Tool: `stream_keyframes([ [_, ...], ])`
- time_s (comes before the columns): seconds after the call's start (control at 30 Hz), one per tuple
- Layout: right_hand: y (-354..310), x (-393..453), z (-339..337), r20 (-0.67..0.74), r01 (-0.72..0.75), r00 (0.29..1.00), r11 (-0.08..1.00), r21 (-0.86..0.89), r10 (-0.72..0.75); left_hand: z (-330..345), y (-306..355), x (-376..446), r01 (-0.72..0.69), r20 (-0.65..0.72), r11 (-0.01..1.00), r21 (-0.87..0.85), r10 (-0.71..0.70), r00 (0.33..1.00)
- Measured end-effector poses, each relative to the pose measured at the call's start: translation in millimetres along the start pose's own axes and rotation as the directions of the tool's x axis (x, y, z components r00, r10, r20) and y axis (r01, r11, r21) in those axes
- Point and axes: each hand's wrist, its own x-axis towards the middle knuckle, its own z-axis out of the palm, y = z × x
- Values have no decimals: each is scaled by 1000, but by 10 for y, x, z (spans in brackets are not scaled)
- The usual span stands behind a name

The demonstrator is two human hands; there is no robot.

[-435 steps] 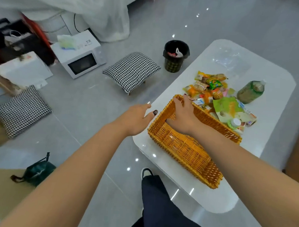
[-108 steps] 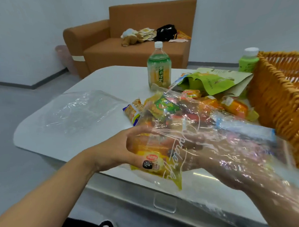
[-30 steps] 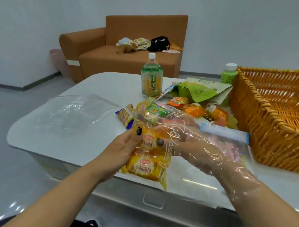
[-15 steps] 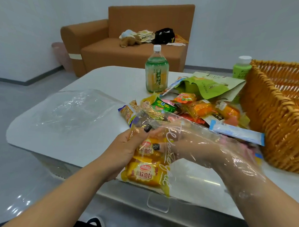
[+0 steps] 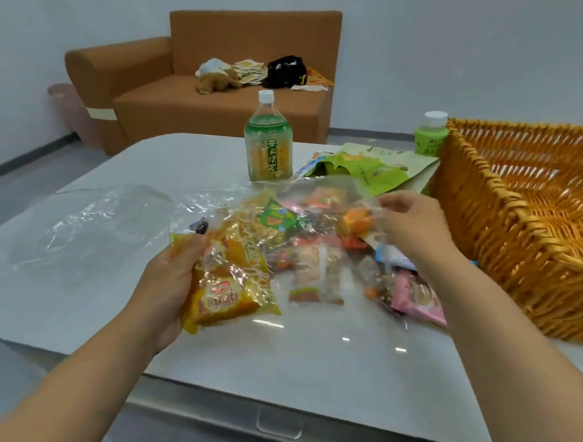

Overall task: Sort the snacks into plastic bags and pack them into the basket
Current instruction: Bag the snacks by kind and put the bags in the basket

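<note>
Left hand curled round bagged yellow snack, long axis toward 1 o'clock; right hand pinching plastic bag rim, basket at 3 o'clock on table.

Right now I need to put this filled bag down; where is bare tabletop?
Bare table lies along the near edge, before both hands. The left side holds a flat plastic sheet. Crowded: snack pile between tea bottle and basket.

Home living room: brown sofa, low white table.
</note>
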Motion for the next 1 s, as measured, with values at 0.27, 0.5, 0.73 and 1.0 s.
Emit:
stream_keyframes([
  [0.27, 166, 102, 150, 154, 129, 985, 903, -409, -71, -163, 61, 137, -52, -128, 999, 16, 54, 990],
  [0.5, 242, 62, 427, 75, 147, 989, 832, -536, -126, -215, 114, 109, -72, -50, 997, 38, 74, 996],
  [0.73, -56, -149, 363, -126, 94, 984, 969, -226, -125, -324, 197, -23, -83, -28, 995, 51, 85, 996],
  [1.0, -285, -690, -22, 256, -385, 912, 450, 806, 322, -415, 233, -176, -77, -6, 997, 27, 77, 997],
])
